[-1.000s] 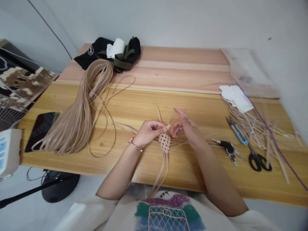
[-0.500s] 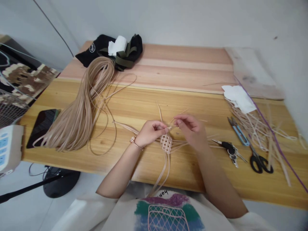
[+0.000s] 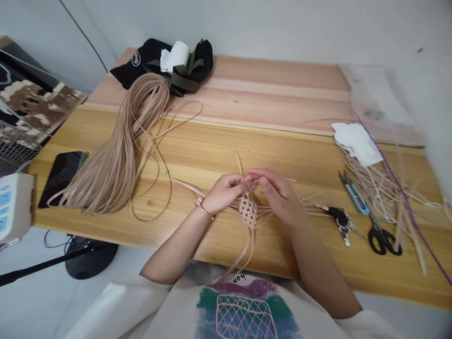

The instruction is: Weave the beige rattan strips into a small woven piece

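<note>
Head view: small woven patch (image 3: 248, 210), few rows done, long strip ends (image 3: 243, 249) around it unwoven. Left hand (image 3: 226, 190) and right hand (image 3: 278, 197): fingertips pinched on strip ends just above patch. Strip bundle (image 3: 116, 160) well left of patch; keys (image 3: 339, 220), scissors (image 3: 383, 237) right.

A small tan woven piece (image 3: 248, 210), loose strips trailing, lies on the table edge.

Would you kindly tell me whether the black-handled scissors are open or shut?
Shut: the scissors lie flat, blades together, handle loops side by side.
</note>
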`<action>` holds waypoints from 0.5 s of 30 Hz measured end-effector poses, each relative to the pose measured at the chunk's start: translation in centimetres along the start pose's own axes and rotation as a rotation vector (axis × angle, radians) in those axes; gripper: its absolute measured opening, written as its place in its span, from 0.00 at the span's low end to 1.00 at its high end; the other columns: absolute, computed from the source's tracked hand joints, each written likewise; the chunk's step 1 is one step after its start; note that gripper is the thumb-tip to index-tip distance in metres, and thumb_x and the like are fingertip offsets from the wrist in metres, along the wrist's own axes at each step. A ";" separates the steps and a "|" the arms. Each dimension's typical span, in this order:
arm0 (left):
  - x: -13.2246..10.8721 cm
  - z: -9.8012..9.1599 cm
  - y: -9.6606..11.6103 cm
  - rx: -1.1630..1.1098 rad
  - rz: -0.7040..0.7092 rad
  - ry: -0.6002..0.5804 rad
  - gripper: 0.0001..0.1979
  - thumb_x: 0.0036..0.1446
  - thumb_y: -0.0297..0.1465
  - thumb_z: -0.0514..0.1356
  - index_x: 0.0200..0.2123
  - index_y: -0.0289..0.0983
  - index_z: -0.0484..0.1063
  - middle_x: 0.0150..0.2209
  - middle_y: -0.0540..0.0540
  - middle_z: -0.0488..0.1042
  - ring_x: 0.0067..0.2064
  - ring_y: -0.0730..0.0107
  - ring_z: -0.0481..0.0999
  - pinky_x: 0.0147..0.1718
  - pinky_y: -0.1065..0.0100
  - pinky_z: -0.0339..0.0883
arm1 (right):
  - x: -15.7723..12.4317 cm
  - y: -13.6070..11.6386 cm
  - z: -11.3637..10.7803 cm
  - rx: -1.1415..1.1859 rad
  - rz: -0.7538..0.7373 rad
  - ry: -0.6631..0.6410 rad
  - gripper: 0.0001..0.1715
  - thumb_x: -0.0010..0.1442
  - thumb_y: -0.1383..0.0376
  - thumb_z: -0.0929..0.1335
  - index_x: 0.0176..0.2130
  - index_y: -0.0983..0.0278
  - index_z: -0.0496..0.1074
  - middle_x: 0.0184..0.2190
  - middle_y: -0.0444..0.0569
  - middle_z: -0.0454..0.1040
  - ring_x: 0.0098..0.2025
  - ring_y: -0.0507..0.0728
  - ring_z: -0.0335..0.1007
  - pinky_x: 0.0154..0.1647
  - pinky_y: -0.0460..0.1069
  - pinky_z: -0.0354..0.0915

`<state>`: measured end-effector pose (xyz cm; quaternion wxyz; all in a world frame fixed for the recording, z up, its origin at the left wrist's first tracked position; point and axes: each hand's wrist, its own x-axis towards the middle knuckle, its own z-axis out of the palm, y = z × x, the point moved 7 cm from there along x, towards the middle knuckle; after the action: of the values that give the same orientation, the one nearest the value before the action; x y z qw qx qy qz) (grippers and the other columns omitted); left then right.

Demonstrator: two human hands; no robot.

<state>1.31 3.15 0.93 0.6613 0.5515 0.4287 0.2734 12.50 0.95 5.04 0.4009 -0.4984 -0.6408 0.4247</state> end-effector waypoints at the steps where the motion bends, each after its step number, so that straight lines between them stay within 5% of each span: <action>1: 0.0 0.1 0.0 -0.002 -0.001 0.005 0.18 0.51 0.41 0.58 0.20 0.33 0.62 0.17 0.56 0.55 0.20 0.82 0.52 0.21 0.74 0.45 | -0.1 -0.2 0.1 0.005 -0.022 -0.008 0.22 0.64 0.52 0.58 0.50 0.58 0.70 0.43 0.49 0.74 0.47 0.56 0.69 0.51 0.53 0.61; 5: -0.1 0.2 -0.3 -0.035 -0.025 0.028 0.15 0.50 0.37 0.57 0.19 0.34 0.62 0.17 0.56 0.57 0.20 0.82 0.53 0.21 0.74 0.47 | -0.4 -1.2 -0.1 0.045 -0.154 0.033 0.26 0.65 0.50 0.52 0.54 0.56 0.64 0.41 0.49 0.72 0.45 0.56 0.67 0.49 0.53 0.60; 8: 0.1 0.1 -0.4 -0.074 -0.037 0.051 0.13 0.47 0.35 0.57 0.17 0.34 0.62 0.16 0.54 0.59 0.20 0.81 0.56 0.22 0.74 0.49 | -0.6 -1.4 -0.7 -0.016 -0.161 0.104 0.21 0.63 0.50 0.58 0.38 0.59 0.71 0.32 0.47 0.70 0.37 0.54 0.66 0.40 0.51 0.61; 11: 0.3 -0.1 -0.5 -0.123 -0.049 0.080 0.11 0.45 0.33 0.57 0.16 0.34 0.63 0.16 0.54 0.59 0.21 0.80 0.58 0.22 0.74 0.50 | -0.5 0.5 -1.0 -0.144 0.086 0.084 0.23 0.60 0.51 0.62 0.22 0.64 0.67 0.19 0.44 0.63 0.24 0.51 0.60 0.26 0.47 0.56; 15: 0.4 -0.6 -0.6 -0.174 -0.039 0.156 0.11 0.45 0.34 0.57 0.18 0.33 0.65 0.16 0.55 0.60 0.21 0.81 0.57 0.21 0.75 0.50 | -0.5 3.2 -0.9 -0.180 0.339 0.064 0.27 0.59 0.49 0.61 0.22 0.66 0.70 0.17 0.44 0.66 0.20 0.50 0.59 0.22 0.46 0.53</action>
<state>0.94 3.63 0.25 0.6767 0.4605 0.4641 0.3386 14.41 1.06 2.30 0.2975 -0.6465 -0.5698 0.4109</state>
